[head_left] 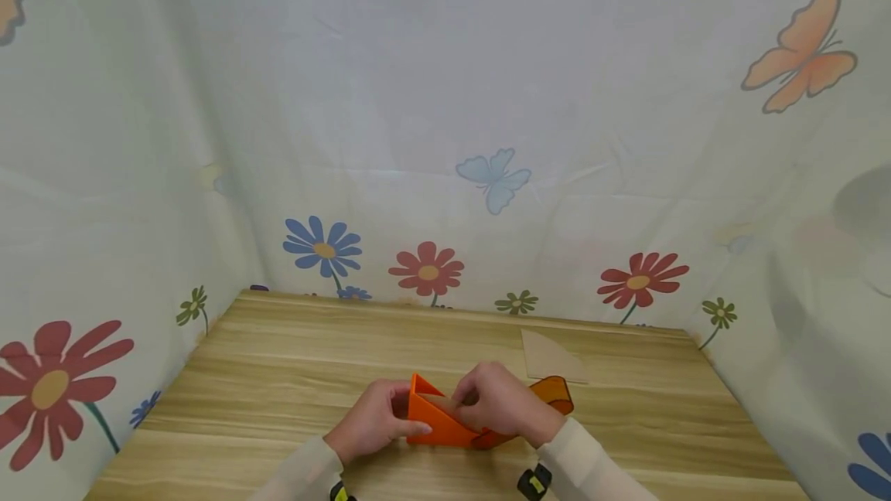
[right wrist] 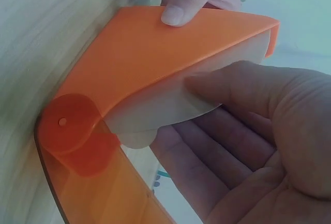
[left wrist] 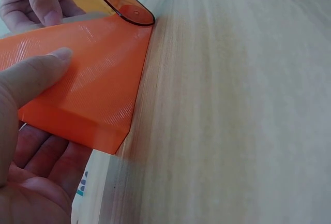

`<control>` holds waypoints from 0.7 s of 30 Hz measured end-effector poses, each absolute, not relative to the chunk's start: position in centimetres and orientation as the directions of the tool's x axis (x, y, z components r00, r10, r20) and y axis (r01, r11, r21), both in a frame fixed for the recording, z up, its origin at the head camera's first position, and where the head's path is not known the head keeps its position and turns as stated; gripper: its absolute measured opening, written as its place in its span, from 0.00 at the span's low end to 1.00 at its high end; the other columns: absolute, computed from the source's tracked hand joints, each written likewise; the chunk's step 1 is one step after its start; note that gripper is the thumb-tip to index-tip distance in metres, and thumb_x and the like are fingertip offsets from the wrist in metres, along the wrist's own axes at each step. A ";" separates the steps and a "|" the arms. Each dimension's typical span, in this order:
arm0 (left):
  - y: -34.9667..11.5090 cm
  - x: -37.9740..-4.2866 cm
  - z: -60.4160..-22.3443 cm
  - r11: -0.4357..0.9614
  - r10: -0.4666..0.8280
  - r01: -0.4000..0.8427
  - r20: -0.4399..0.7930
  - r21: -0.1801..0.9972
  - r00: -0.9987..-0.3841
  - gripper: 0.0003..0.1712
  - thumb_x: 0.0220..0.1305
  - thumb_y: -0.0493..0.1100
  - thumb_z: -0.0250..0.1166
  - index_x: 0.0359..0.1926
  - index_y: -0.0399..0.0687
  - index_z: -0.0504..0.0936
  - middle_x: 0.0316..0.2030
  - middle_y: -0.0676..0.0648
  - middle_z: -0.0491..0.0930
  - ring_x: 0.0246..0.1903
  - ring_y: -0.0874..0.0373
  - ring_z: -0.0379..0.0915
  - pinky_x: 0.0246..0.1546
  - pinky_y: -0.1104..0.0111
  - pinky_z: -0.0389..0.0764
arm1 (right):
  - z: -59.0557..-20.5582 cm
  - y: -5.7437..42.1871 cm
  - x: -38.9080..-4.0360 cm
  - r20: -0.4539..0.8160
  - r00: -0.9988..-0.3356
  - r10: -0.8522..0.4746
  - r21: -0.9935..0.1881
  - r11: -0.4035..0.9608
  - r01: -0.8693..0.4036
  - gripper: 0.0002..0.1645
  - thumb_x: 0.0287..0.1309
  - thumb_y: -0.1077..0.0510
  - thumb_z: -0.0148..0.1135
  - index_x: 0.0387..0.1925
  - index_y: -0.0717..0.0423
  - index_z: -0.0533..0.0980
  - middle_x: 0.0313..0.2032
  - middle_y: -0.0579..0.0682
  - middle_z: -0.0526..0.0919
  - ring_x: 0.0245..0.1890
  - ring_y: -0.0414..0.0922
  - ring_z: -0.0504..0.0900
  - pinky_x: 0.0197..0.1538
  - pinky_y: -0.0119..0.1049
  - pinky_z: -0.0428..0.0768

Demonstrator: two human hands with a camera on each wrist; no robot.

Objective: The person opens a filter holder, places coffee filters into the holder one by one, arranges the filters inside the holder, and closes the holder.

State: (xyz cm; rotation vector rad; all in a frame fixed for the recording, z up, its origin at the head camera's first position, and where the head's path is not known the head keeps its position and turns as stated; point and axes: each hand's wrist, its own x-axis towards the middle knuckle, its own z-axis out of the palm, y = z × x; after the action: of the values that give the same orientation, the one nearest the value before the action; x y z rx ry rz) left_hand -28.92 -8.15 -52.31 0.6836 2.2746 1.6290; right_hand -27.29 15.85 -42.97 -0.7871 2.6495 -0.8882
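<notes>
My left hand (head_left: 376, 420) grips an orange wedge-shaped plastic case (head_left: 445, 430), thumb on its near face and fingers behind. A see-through orange lid (right wrist: 108, 195) is hinged at the case's narrow end and swung away to the right. Between thumb and fingers, my right hand (head_left: 501, 400) pinches a pale fan-shaped paper (right wrist: 155, 105), which looks like a coffee filter. It lies partly inside the case's open side, with its curved edge and a small rounded tab sticking out in the right wrist view. How many sheets there are, I cannot tell.
Another fan-shaped brown paper (head_left: 550, 358) lies flat on the wood-grain table (head_left: 306, 354), beyond the right hand. A pale curtain (head_left: 390, 99) printed with flowers and butterflies encloses the back and both sides.
</notes>
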 end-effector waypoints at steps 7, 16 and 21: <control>-8.1 -28.9 -52.3 0.271 0.512 0.229 0.062 0.935 -0.857 0.21 0.55 0.56 0.79 0.51 0.64 0.86 0.44 0.59 0.88 0.43 0.58 0.83 0.49 0.73 0.83 | -43.0 15.7 -27.2 -0.056 -0.831 -0.553 -0.623 0.670 -0.404 0.05 0.56 0.63 0.72 0.28 0.50 0.88 0.24 0.38 0.84 0.23 0.34 0.77 0.30 0.28 0.80; -8.1 -28.8 -52.3 0.266 0.513 0.224 0.060 0.938 -0.857 0.22 0.55 0.56 0.79 0.51 0.64 0.86 0.44 0.58 0.88 0.43 0.57 0.83 0.49 0.73 0.82 | -41.9 16.1 -27.0 -0.104 -0.847 -0.521 -0.626 0.696 -0.351 0.03 0.57 0.60 0.74 0.32 0.48 0.89 0.29 0.40 0.88 0.29 0.37 0.82 0.37 0.33 0.85; -8.1 -28.8 -52.4 0.260 0.514 0.222 0.060 0.940 -0.856 0.22 0.55 0.55 0.79 0.51 0.64 0.86 0.44 0.58 0.89 0.43 0.57 0.84 0.48 0.72 0.82 | -40.7 17.0 -27.2 -0.093 -0.865 -0.493 -0.615 0.712 -0.340 0.04 0.58 0.59 0.75 0.36 0.49 0.89 0.34 0.42 0.90 0.33 0.38 0.85 0.41 0.37 0.87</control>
State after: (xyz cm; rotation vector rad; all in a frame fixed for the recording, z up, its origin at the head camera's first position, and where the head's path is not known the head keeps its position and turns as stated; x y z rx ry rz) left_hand -28.76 -8.13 -52.39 0.6824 2.2748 1.6311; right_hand -27.20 17.00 -40.71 -0.6618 2.6683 -0.8852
